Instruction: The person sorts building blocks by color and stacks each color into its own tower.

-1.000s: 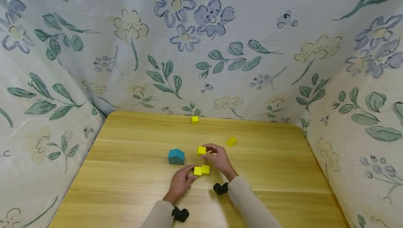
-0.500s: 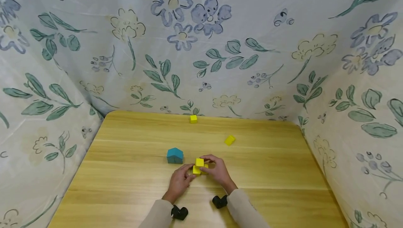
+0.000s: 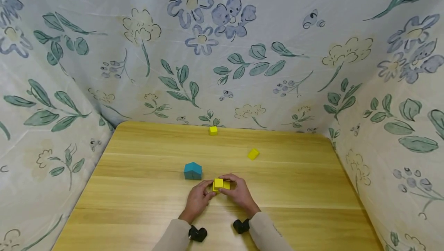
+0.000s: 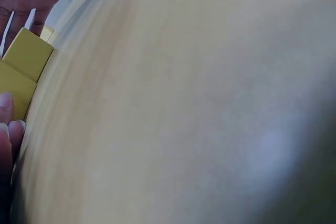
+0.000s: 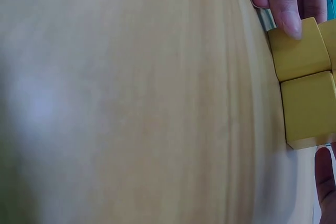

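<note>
Two yellow cubes sit side by side on the table, and a third yellow cube [image 3: 218, 182] rests over the left one. My right hand [image 3: 240, 193] pinches this upper cube between thumb and fingers. From the left, my left hand [image 3: 197, 201] grips the lower left cube [image 5: 299, 51], its thumb on the near face. The lower right cube [image 3: 227, 185] shows partly beside the upper one; in the right wrist view, the lower right cube [image 5: 310, 111] sits flush against its neighbour. At the left wrist view's edge, the lower left cube [image 4: 16, 87] shows by my left fingertips [image 4: 5, 103].
A blue house-shaped block [image 3: 192, 171] stands behind my left hand. Farther back are a single yellow cube [image 3: 213, 130] near the rear edge and a yellow block [image 3: 253, 154] lying at an angle to the right. Floral cloth [image 3: 222, 69] surrounds the wooden table [image 3: 138, 189].
My right hand has brought the upper cube toward me and down onto the lower left cube. My left hand has stayed at the lower cube.
</note>
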A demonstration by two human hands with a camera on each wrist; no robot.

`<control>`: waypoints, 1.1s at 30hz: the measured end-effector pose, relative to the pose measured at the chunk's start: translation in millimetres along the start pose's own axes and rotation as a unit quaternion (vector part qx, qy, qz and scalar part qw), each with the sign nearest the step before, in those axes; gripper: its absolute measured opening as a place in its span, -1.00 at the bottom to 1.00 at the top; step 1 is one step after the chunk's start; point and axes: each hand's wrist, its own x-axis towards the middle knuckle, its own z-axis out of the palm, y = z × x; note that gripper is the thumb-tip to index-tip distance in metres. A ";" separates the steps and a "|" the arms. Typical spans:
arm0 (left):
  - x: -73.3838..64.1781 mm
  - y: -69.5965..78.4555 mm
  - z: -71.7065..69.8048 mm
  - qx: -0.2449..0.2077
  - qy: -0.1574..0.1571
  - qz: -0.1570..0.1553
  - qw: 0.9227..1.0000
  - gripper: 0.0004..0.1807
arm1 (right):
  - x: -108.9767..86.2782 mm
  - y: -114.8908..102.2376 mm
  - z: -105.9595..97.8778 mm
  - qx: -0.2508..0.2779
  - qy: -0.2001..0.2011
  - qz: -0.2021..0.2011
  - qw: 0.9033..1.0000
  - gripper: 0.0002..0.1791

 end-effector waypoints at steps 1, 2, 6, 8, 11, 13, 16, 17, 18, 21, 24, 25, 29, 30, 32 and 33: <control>0.0 0.1 -0.1 0.000 0.000 0.000 1.000 -0.53 | 0.0 0.7 0.3 -0.002 0.001 -0.004 1.000 -0.64; 0.0 0.3 -0.3 0.000 0.001 0.001 1.000 -0.53 | 0.2 1.0 0.4 -0.002 0.001 -0.003 1.000 -0.64; -0.4 0.5 -0.6 0.001 -0.001 0.000 1.000 -0.53 | 0.8 3.4 1.7 -0.006 -0.004 0.005 1.000 -0.64; -0.4 0.5 -0.5 0.001 -0.004 -0.002 1.000 -0.54 | 0.9 4.3 2.6 -0.006 -0.007 0.011 1.000 -0.63; -0.2 0.7 -0.5 -0.001 -0.006 -0.004 1.000 -0.54 | 0.5 4.5 3.9 -0.004 -0.007 0.013 1.000 -0.63; -0.1 0.9 -0.8 -0.002 -0.006 -0.003 1.000 -0.54 | 0.4 4.2 4.7 -0.004 -0.006 0.013 1.000 -0.64; 0.3 0.7 -1.2 -0.002 -0.005 -0.002 1.000 -0.54 | 0.7 5.4 5.8 -0.006 -0.003 0.009 1.000 -0.65; 0.3 0.5 -1.2 -0.002 -0.004 -0.002 1.000 -0.54 | 0.9 6.2 6.2 -0.006 -0.003 0.008 1.000 -0.65; 0.3 0.3 -1.2 -0.002 -0.003 -0.001 1.000 -0.54 | 1.8 9.8 7.1 -0.004 -0.001 0.009 1.000 -0.64; 0.4 -0.4 -0.8 -0.002 0.000 -0.001 1.000 -0.54 | 4.7 23.9 9.8 -0.006 0.006 0.010 1.000 -0.64; 0.3 -0.7 -0.6 0.000 0.003 0.004 1.000 -0.55 | 7.3 38.7 12.3 -0.009 0.013 0.017 1.000 -0.62; 0.3 -0.9 -0.6 -0.001 0.003 0.006 1.000 -0.55 | 7.4 40.8 12.6 -0.010 0.014 0.015 1.000 -0.63; 0.5 -1.1 -0.5 -0.003 0.002 0.004 1.000 -0.55 | 7.0 43.8 12.7 -0.002 0.016 0.007 1.000 -0.62; 0.5 -1.1 -0.6 -0.004 0.001 0.003 1.000 -0.55 | 6.8 43.9 12.7 0.000 0.016 0.005 1.000 -0.62; 0.6 -0.9 -0.7 -0.006 -0.001 -0.002 1.000 -0.54 | 6.5 43.4 12.5 0.004 0.015 0.002 1.000 -0.61; 0.7 -0.9 -0.8 -0.006 -0.002 -0.003 1.000 -0.54 | 6.4 43.2 12.4 0.004 0.014 0.002 1.000 -0.61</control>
